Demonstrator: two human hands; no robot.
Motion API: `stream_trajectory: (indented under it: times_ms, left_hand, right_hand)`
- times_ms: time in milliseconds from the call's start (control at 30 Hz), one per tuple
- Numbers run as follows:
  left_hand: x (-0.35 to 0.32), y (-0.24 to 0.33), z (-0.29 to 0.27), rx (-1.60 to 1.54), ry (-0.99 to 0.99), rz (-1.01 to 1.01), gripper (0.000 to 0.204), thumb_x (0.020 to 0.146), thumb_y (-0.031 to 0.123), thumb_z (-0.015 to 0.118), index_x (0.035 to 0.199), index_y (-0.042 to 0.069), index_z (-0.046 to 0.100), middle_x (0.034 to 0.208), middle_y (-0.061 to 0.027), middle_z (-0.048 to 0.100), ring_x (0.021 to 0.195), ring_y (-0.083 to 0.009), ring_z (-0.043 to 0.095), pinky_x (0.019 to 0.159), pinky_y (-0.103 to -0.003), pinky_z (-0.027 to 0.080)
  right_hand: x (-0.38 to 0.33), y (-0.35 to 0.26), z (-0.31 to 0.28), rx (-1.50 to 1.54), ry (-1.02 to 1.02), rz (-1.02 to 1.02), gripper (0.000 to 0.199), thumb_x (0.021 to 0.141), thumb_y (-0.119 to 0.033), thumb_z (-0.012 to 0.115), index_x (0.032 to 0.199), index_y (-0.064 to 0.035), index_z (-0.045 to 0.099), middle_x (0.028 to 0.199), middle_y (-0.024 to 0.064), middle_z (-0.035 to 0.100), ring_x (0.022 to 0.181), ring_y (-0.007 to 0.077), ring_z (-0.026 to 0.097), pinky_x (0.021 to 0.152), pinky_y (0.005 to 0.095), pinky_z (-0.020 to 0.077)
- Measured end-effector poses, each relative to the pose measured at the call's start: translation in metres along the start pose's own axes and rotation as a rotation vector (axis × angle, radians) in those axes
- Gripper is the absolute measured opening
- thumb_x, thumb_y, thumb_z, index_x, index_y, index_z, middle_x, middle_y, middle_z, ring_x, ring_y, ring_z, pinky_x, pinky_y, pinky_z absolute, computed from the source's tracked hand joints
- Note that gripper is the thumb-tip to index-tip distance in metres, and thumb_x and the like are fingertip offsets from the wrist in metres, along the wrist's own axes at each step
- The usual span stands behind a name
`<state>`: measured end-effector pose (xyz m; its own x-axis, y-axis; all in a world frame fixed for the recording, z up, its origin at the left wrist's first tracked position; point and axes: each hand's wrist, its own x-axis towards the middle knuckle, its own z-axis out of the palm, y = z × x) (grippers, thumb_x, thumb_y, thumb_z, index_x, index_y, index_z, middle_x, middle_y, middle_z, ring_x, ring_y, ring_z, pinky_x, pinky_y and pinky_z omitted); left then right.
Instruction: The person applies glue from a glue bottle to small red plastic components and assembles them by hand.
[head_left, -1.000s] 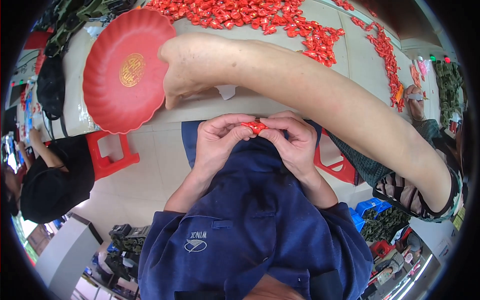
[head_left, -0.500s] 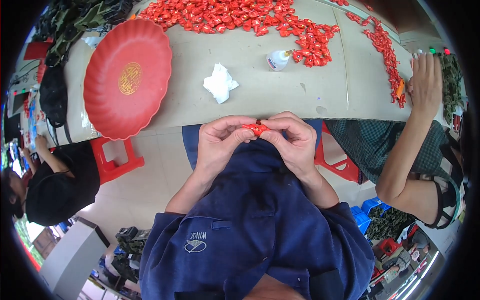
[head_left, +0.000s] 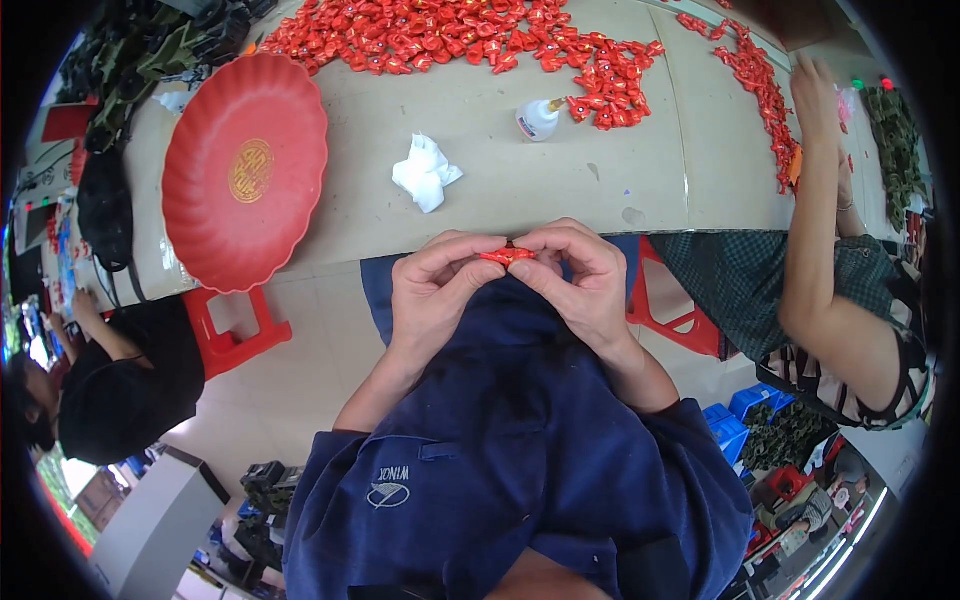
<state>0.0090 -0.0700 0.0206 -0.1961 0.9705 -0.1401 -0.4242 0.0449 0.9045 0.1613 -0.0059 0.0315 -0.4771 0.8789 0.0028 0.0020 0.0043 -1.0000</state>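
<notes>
Red piece [head_left: 508, 256]: in front of the table [head_left: 540, 185], between the hands
Long axis: left to right; which end is its front, cannot tell
Left hand [head_left: 430, 285]: pinching 1 end
Right hand [head_left: 585, 280]: pinching the other

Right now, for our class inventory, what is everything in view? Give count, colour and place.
Table: one, grey-beige, ahead
Held piece: one, red, centre
Loose pieces: many, red, table's far side and right
Tray: one, red with gold emblem, table's left
Bottle: one, whitish with tan tip, beside loose pieces
Tissue: one, white, between tray and bottle
Near stools: two, red, left and right
Unclear item: one, black, table's left edge
Nearby co-workers: two, mostly dark clothing, left and right
Crates: at least two, blue, lower right
Green items: many, dark green, upper left, right edge
Boxy unit: one, grey, lower left
Wearer's top: one, navy, lower centre
Left hand: one, bare, pinching held piece's left end
Right hand: one, bare, pinching its right end
</notes>
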Motion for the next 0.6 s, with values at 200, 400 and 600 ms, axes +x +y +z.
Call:
stream_trajectory:
  times_ms: [200,400,600]
  left_hand:
    - [0.001,0.001,0.002,0.124,-0.022,0.056,0.021,0.079,-0.004,0.061,0.100,-0.003,0.061,0.095,-0.0087,0.061,0.082,-0.0132,0.060,0.075,-0.022,0.049]
    - [0.003,-0.005,-0.003,-0.035,-0.005,-0.093,0.020,0.082,0.001,0.059,0.102,-0.003,0.060,0.089,-0.0092,0.064,0.078,-0.0126,0.061,0.070,-0.022,0.048]
    - [0.005,-0.005,-0.001,-0.053,0.009,-0.123,0.021,0.083,0.002,0.058,0.104,-0.003,0.058,0.086,-0.0091,0.064,0.077,-0.0130,0.061,0.068,-0.022,0.048]
  right_hand:
    - [-0.003,0.006,0.003,0.075,0.039,0.117,0.013,0.082,-0.009,0.062,0.090,0.0012,0.061,0.079,0.0020,0.060,0.060,0.0023,0.048,0.053,0.0169,0.0371]
    - [0.001,-0.006,0.001,0.086,0.019,0.112,0.016,0.090,-0.011,0.051,0.092,0.0013,0.061,0.080,0.0041,0.060,0.067,0.0044,0.052,0.058,0.0178,0.0402]
    - [0.000,-0.005,-0.004,0.169,0.066,0.154,0.016,0.090,-0.012,0.051,0.092,0.0011,0.061,0.078,0.0047,0.062,0.067,0.0047,0.052,0.058,0.0178,0.0394]
